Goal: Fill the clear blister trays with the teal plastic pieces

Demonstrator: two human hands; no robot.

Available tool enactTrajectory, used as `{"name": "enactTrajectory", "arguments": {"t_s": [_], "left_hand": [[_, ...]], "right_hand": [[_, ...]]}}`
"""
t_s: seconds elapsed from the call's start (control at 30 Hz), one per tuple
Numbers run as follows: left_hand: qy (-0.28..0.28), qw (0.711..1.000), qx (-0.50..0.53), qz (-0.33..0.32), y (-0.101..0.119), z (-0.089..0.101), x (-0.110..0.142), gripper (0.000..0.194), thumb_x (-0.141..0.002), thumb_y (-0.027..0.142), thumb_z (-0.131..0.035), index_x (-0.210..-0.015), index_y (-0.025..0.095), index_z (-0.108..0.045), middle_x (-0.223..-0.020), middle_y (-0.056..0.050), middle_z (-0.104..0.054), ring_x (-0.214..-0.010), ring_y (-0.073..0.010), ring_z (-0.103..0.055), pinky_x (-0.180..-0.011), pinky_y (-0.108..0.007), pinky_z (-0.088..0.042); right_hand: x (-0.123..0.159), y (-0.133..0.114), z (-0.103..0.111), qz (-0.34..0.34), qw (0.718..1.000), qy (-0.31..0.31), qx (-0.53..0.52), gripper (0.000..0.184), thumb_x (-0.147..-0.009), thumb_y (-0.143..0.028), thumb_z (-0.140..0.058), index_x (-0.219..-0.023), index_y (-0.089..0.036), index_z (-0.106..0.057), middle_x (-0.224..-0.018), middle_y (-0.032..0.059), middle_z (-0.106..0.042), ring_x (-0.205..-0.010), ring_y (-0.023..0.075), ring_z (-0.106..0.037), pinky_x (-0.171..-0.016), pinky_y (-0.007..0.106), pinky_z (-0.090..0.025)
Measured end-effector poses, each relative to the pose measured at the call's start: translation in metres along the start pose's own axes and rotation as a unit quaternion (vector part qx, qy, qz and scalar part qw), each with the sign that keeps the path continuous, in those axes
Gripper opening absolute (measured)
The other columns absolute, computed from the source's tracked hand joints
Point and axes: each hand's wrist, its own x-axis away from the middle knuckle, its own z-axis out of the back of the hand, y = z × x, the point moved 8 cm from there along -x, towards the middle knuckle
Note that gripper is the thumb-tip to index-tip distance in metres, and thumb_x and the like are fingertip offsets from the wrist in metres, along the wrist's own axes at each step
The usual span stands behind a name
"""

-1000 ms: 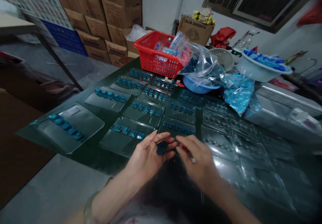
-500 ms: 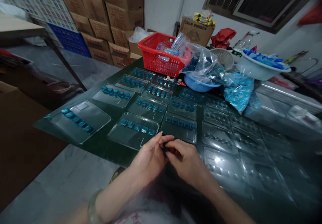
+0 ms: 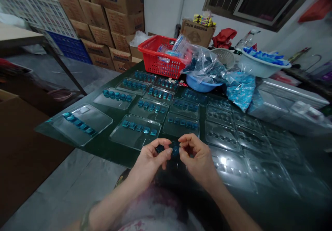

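My left hand (image 3: 151, 156) and my right hand (image 3: 197, 156) meet at the near edge of a dark green table (image 3: 103, 151). Both are closed in a pinch on small blue pieces (image 3: 174, 150) held between their fingertips. Just beyond the hands lie clear plastic blister trays (image 3: 135, 132), each with a row of blue pieces in its pockets. Further right, more clear trays (image 3: 223, 132) have pockets that look empty.
A red basket (image 3: 158, 56) holding packets, a blue bowl (image 3: 201, 85) under a clear bag of blue pieces and a white bowl (image 3: 259, 67) stand at the table's far side. Cardboard boxes (image 3: 114, 12) are stacked at the back left. Grey floor lies left of the table.
My hands have closed from loosely apart into a pinch on the blue pieces and drawn slightly toward me. The view has shifted a little.
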Motion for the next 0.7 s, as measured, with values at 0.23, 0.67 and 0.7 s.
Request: {"name": "enactTrajectory", "arguments": {"t_s": [0.23,0.67,0.7], "left_hand": [[-0.026,0.982,-0.174,-0.066,0.018,-0.011,0.013,0.015,-0.068,0.027,-0.061,-0.077,0.015,-0.065,-0.057,0.002,-0.053,-0.044,-0.0062,-0.041,-0.040,-0.018,-0.029],[-0.078,0.961,-0.226,-0.139,0.017,-0.027,0.024,0.016,-0.073,0.025,-0.054,-0.080,0.016,-0.066,-0.062,-0.002,-0.052,-0.051,-0.0103,-0.045,-0.048,-0.022,-0.033],[-0.067,0.948,-0.255,-0.180,0.024,-0.030,0.028,0.014,-0.073,0.022,-0.053,-0.075,0.017,-0.066,-0.065,-0.003,-0.052,-0.058,-0.0121,-0.046,-0.053,-0.022,-0.034]], "right_hand": [[0.013,0.000,-0.007,-0.020,0.997,-0.031,-0.073,0.019,-0.069,-0.009,-0.047,-0.085,-0.020,-0.048,-0.070,-0.0033,-0.052,-0.058,0.0083,-0.050,-0.051,0.018,-0.040],[0.027,0.007,-0.003,-0.028,0.994,-0.018,-0.104,0.019,-0.066,-0.006,-0.045,-0.081,-0.019,-0.045,-0.063,-0.0049,-0.045,-0.054,0.0078,-0.044,-0.049,0.018,-0.036],[0.029,0.005,-0.003,-0.018,0.996,-0.011,-0.090,0.020,-0.065,-0.005,-0.045,-0.080,-0.019,-0.046,-0.063,-0.0049,-0.045,-0.054,0.0079,-0.044,-0.049,0.018,-0.036]]}}
